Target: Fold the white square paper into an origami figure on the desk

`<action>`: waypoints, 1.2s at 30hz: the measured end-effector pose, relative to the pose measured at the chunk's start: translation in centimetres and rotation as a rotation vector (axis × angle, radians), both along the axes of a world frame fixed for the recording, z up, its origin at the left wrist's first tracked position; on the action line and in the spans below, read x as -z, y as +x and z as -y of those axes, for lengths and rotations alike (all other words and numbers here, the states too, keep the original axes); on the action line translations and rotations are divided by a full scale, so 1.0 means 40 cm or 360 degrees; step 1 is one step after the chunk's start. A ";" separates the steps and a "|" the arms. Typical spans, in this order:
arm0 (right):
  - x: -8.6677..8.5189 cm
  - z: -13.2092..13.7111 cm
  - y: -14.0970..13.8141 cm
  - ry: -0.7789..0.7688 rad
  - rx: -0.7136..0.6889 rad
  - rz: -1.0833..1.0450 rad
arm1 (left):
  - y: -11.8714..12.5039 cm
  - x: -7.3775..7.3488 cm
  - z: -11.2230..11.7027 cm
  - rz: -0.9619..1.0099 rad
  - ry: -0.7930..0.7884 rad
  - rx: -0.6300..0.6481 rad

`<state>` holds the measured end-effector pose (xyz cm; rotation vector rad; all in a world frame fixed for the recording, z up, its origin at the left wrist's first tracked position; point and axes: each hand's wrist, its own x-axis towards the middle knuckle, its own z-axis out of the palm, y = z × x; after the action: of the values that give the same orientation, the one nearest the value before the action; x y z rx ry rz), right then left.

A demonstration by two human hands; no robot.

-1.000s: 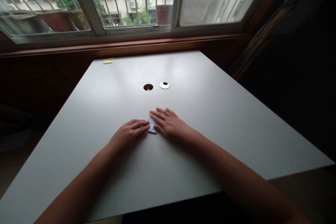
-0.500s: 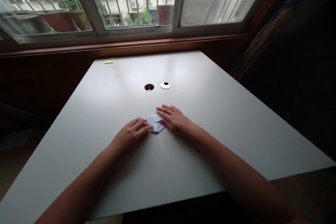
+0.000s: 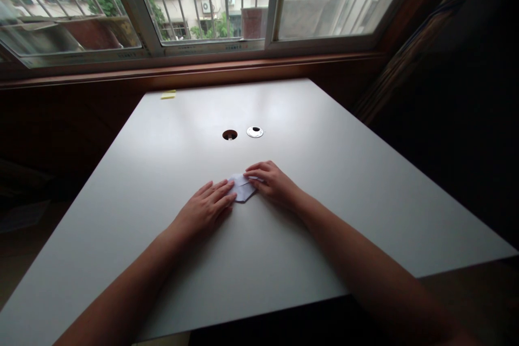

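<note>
A small folded piece of white paper (image 3: 242, 192) lies on the white table, between my two hands. My left hand (image 3: 208, 201) rests flat with its fingers stretched out, the fingertips on the paper's left edge. On the other side, my right hand (image 3: 271, 179) has its fingers bent, with thumb and fingertips closed on the paper's right edge. Its fingers cover that corner of the paper.
Beyond the hands, the white table (image 3: 170, 146) has a round hole (image 3: 230, 135) and, beside it, a silver ring-shaped cover (image 3: 255, 132). A yellow sticky note (image 3: 168, 94) lies at the far left corner. Barred windows stand behind the table.
My right hand has gone from lying flat to bent fingers gripping the paper's right edge. My left hand's fingers have spread and flattened at the left edge. The paper has shifted slightly.
</note>
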<state>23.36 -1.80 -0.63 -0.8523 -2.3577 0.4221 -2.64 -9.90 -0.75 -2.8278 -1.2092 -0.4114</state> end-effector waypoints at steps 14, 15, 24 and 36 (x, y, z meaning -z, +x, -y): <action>0.007 0.008 -0.012 0.0156 -0.0341 0.0031 | -0.002 0.015 0.016 -0.0206 -0.0036 -0.0065; 0.008 0.010 -0.014 0.0147 -0.0368 0.0014 | -0.003 0.016 0.019 -0.0204 -0.0027 -0.0061; -0.001 0.014 -0.019 0.0190 -0.0543 0.0080 | 0.000 0.007 0.032 -0.0115 -0.0008 -0.0072; -0.001 0.013 -0.009 0.0056 -0.0602 0.0056 | -0.050 0.007 -0.008 0.0197 -0.0043 -0.0096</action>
<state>23.01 -2.32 -0.60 -0.3963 -2.5543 0.5173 -4.65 -9.59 -1.01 -2.8172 -1.3284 -0.5791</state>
